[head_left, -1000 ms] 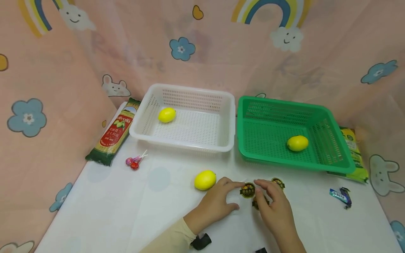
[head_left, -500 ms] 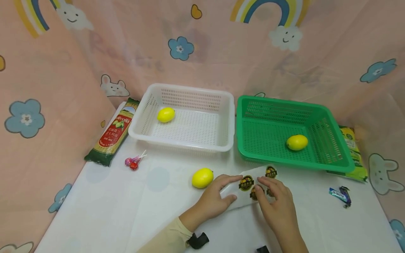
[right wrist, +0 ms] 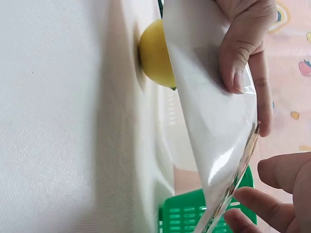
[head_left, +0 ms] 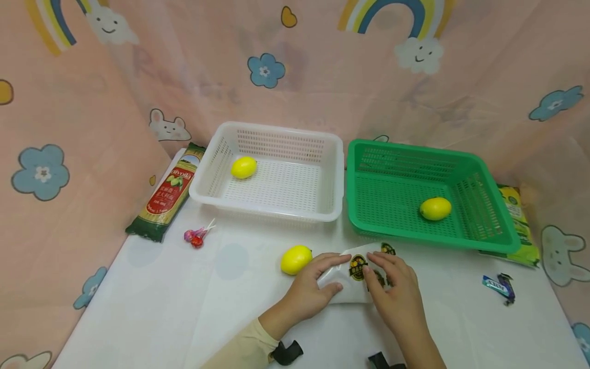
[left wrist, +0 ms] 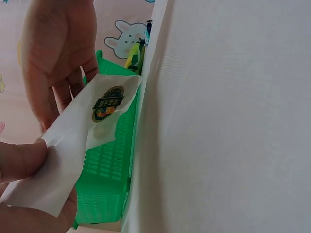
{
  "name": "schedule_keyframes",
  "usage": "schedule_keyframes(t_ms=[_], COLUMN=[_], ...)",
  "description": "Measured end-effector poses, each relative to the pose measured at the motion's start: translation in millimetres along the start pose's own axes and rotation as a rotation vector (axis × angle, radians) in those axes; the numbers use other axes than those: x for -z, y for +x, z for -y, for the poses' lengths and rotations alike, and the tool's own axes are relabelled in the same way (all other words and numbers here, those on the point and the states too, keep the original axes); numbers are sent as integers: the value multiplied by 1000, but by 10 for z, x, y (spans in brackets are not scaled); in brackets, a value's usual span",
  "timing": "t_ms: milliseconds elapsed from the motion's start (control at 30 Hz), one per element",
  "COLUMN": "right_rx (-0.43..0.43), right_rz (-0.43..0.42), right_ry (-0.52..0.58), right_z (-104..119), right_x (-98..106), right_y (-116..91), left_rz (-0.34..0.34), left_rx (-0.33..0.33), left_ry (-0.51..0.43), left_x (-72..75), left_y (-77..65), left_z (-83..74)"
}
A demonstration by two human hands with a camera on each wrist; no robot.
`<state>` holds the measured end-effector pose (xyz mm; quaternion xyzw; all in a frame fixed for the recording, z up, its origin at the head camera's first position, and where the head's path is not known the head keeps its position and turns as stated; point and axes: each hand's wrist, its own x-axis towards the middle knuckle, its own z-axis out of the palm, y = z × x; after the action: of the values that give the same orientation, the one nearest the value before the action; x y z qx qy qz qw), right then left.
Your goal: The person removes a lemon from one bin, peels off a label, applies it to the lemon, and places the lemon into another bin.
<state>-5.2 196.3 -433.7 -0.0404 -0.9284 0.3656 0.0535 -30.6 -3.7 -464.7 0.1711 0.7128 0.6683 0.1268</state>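
Note:
My left hand point(head_left: 306, 287) pinches the left part of a glossy white sticker sheet point(left wrist: 58, 155), with the thumb on its near face and fingers behind. The sheet is lifted and tilted above the table. It bears several round black-and-gold stickers point(head_left: 357, 267). My right hand point(head_left: 396, 292) is at the sheet's right part, its fingers over the stickers and partly hiding them. In the right wrist view its fingers point(right wrist: 262, 204) are spread loosely at the sheet's edge. A yellow lemon point(head_left: 296, 260) rests on the table just beyond my left hand.
At the back stand a white basket point(head_left: 265, 207) and a green basket point(head_left: 415, 238), each with one lemon inside. A pasta pack point(head_left: 168, 195) and lollipops point(head_left: 196, 236) lie left. Small wrapped candies point(head_left: 500, 287) and a yellow-green packet point(head_left: 518, 225) lie right.
The sticker sheet has come up off the table and tilted, held by the left hand. Both hands have shifted slightly left, the right hand staying at the stickers.

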Motion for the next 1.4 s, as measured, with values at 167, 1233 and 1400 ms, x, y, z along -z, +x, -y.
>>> schedule_keyframes(t_ms=[167,1233,1400], right_rx=[-7,-101,-87], right_rz=[10,-26,-18], right_ry=[-7,89,79], right_z=[-7,-10,-26], right_x=[-11,61,133], right_y=[-1,7,8], left_rz=[25,21,8], left_rx=[8,-50,-23], left_ry=[-34,-88,-58], left_x=[2,26,7], left_y=[-9,-10,-9], left_z=[6,18,18])
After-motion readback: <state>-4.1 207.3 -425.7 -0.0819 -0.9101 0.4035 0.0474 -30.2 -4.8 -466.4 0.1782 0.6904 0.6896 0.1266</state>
